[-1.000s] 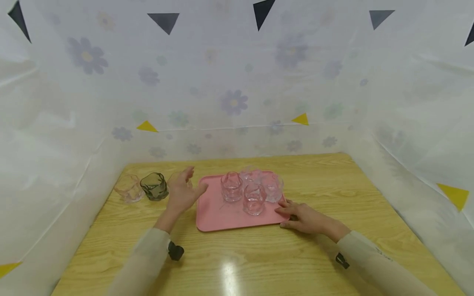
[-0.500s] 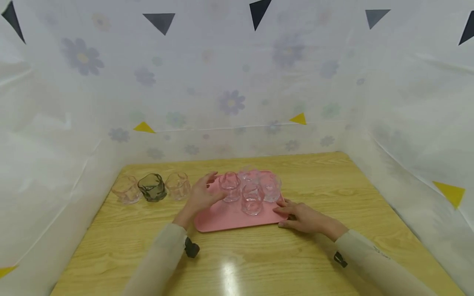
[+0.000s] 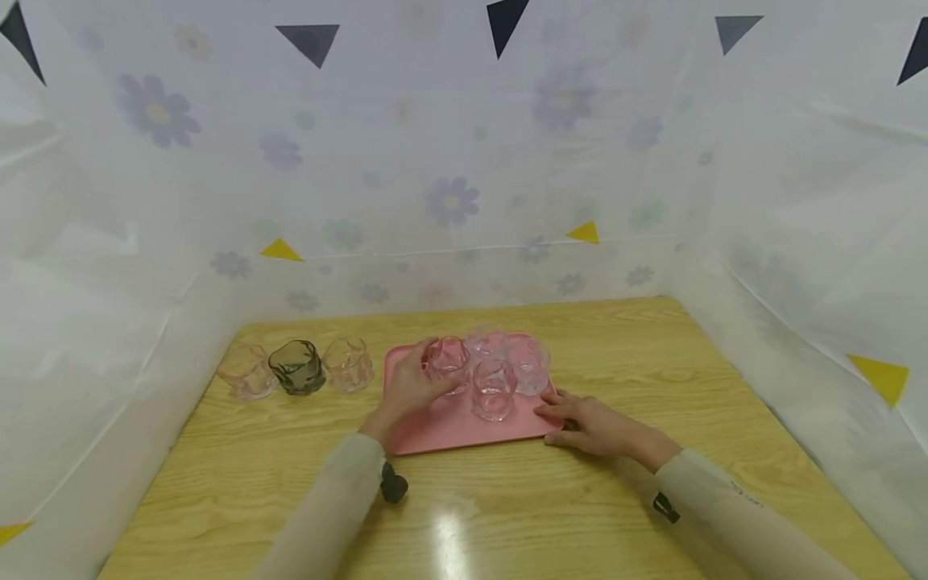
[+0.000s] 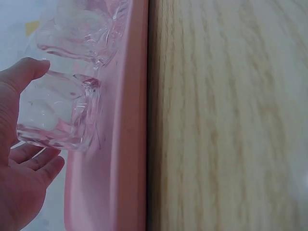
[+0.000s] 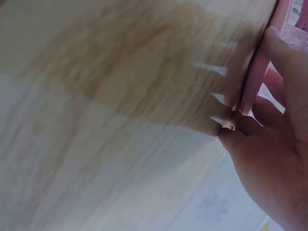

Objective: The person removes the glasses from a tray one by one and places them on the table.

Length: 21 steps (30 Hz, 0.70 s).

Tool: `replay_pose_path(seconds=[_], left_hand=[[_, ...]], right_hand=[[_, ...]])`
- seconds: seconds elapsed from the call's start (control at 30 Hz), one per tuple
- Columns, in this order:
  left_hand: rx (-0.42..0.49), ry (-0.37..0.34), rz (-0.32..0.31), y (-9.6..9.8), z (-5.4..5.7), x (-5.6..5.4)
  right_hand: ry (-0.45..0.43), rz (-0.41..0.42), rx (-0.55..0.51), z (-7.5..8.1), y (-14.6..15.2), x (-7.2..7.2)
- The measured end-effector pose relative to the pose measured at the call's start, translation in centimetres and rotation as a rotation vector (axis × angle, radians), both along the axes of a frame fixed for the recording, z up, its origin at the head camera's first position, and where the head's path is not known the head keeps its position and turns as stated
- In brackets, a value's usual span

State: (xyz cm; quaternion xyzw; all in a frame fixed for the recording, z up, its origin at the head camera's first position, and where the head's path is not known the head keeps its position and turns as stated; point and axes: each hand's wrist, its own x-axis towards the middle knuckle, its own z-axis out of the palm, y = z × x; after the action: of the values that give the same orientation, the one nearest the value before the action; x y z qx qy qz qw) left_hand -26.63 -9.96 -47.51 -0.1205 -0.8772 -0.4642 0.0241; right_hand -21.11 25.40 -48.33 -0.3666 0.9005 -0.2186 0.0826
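My left hand (image 3: 412, 385) is around a clear faceted drinking glass (image 3: 447, 362) on the pink tray (image 3: 435, 427), thumb on the near side and fingers on the far side. In the left wrist view those fingers (image 4: 41, 161) look loosely extended beside the glass (image 4: 60, 113), which stands on the tray. Whether they press on it is hard to tell. At the tray's near right corner, my right hand (image 3: 598, 427) grips the rim, with the thumb (image 5: 279, 43) against the tray edge (image 5: 260, 72) and the other fingers bent beside it.
Several more clear glasses (image 3: 495, 395) stand close together on the tray. Left of it, on the wood-grain table (image 3: 507, 515), are a pale pinkish glass (image 3: 248, 374), a dark grey-green glass (image 3: 297, 369) and a clear glass (image 3: 350, 366) in a row. Flowered white sheeting (image 3: 449, 282) encloses the table.
My left hand has moved right, from beside the clear glass on the table to around a glass on the tray. My right hand has stayed at the tray corner.
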Motion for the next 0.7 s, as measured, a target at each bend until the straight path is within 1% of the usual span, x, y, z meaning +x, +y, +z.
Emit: replay_pose_path(seconds=[0.07, 0.2, 0.37, 0.5, 0.7], left_hand=[[-0.003, 0.011, 0.012, 0.1, -0.2, -0.1], [0.005, 0.028, 0.014, 0.3, -0.6, -0.4], [0.038, 0.03, 0.014, 0.6, -1.1, -0.5], [0.072, 0.018, 0.017, 0.7, -1.4, -0.5], [0.073, -0.002, 0.022, 0.8, -1.6, -0.6]], right_hand=[[-0.002, -0.001, -0.002, 0.0, 0.0, 0.0], [-0.019, -0.01, 0.001, 0.0, 0.0, 0.0], [-0.023, -0.011, -0.003, 0.0, 0.0, 0.0], [-0.011, -0.004, -0.012, -0.1, -0.1, 0.0], [-0.023, -0.01, -0.014, 0.0, 0.0, 0.0]])
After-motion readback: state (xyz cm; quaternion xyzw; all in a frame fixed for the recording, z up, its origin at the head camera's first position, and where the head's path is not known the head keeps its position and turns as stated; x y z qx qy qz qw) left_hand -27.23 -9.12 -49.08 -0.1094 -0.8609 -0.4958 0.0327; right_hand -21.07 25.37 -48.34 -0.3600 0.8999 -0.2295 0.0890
